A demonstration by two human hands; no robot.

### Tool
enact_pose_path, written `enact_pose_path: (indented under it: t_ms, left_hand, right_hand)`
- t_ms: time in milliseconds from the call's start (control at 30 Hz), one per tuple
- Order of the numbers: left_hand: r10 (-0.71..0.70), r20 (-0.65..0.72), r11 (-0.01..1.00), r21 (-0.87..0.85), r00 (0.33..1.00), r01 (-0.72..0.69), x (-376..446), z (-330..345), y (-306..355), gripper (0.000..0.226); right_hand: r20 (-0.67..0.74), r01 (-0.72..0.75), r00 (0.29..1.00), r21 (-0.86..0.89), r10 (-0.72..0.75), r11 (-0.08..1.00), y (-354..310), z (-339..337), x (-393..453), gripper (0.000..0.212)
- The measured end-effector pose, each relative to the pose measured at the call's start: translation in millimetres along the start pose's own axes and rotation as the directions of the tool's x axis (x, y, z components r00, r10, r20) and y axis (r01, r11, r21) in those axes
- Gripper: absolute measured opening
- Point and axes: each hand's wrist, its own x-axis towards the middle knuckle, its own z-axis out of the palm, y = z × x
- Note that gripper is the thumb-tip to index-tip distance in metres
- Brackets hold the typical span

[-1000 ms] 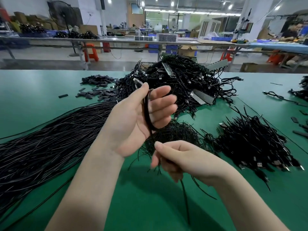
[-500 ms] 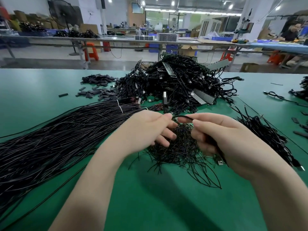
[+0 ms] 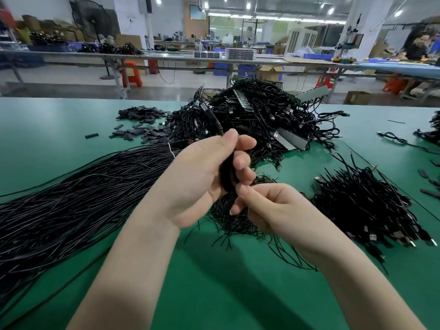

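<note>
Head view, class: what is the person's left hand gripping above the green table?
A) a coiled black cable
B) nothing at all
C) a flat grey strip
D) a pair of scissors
A: the left hand has its fingers curled round a coiled black cable, held up above the green table.

Left of your fingers (image 3: 245, 142) lie long black wires (image 3: 71, 198); beyond them, a tangled cable heap (image 3: 257, 115); to their right, USB leads (image 3: 364, 201).
</note>
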Motion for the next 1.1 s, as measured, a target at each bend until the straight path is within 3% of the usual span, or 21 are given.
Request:
enact_pose_path:
  t_ms: [133, 367, 533, 600, 800, 900, 1000, 1100]
  left_hand:
    - [-0.025, -0.019, 1.000, 0.016, 1.000, 0.025, 4, 0, -7, 0.024]
    - [-0.082, 0.019, 0.997, 0.009, 0.996, 0.082, 6, 7, -15, 0.024]
    - [-0.105, -0.006, 0.994, 0.035, 0.994, 0.105, 6, 15, -23, 0.026]
    - [-0.092, -0.014, 0.994, 0.060, 0.996, 0.092, 5, 18, -24, 0.026]
    - [-0.036, 0.015, 0.992, 0.118, 0.999, 0.034, 4, 22, -24, 0.023]
    - [0.011, -0.022, 0.964, 0.265, 1.000, -0.004, 4, 20, -23, 0.026]
    - [0.081, -0.080, 0.902, 0.431, 0.993, -0.039, 6, 14, -24, 0.034]
    - [0.097, -0.140, 0.866, 0.500, 0.985, -0.014, 7, 12, -27, 0.032]
  right_hand:
    - [-0.065, 0.076, 0.994, -0.160, -0.087, 0.984, 7, 1, 1, 0.056]
    - [-0.127, 0.144, 0.981, -0.013, -0.144, 0.990, 8, 4, 1, 0.036]
    - [-0.143, 0.100, 0.986, 0.089, -0.087, 0.991, 12, 0, 4, 0.057]
    - [-0.147, 0.127, 0.983, 0.116, -0.109, 0.985, 10, -3, 4, 0.056]
    - [-0.156, 0.138, 0.975, -0.139, -0.160, 0.981, 6, -13, -1, 0.029]
    - [-0.203, 0.108, 0.963, -0.308, -0.176, 0.945, 7, -13, -1, 0.033]
    - [-0.224, 0.090, 0.955, -0.396, -0.192, 0.914, 5, -11, -2, 0.023]
    - [-0.225, 0.049, 0.960, -0.445, -0.164, 0.894, 4, -7, -2, 0.028]
